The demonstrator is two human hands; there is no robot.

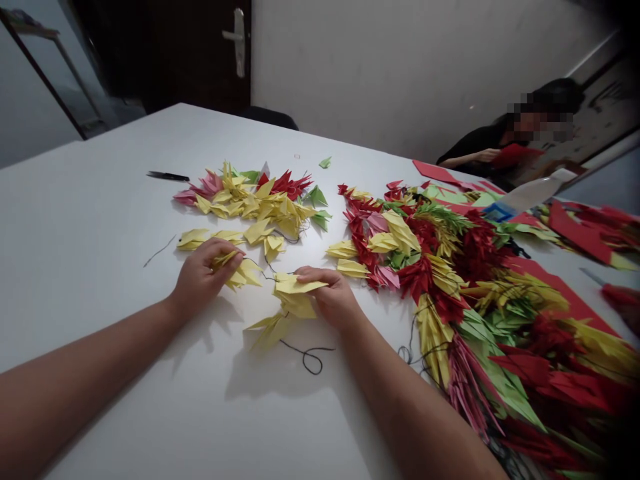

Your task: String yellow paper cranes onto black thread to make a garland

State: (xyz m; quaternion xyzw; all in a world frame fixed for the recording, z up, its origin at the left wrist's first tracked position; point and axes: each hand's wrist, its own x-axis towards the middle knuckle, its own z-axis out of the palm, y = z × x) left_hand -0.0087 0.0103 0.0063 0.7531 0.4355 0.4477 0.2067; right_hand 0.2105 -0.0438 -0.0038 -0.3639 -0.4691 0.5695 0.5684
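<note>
Between the fingers of my left hand (207,272) is a yellow folded paper piece, with more yellow paper (245,275) just beside it. My right hand (327,293) pinches another yellow folded paper piece (295,290), held a little above the table. A dark string (267,267) runs between the pieces at the two hands. Below the right hand hangs one more yellow paper piece (270,330), and the string's loose end (313,360) curls on the tabletop. Loose yellow pieces (193,238) lie just beyond my left hand.
A pile of yellow, pink, red and green folded paper (265,203) lies ahead on the white table (110,200). A black-handled tool (169,176) rests left of it. Larger strung bundles (440,267) and a clear bottle (530,193) fill the right. A person (487,147) holds red paper at the far right.
</note>
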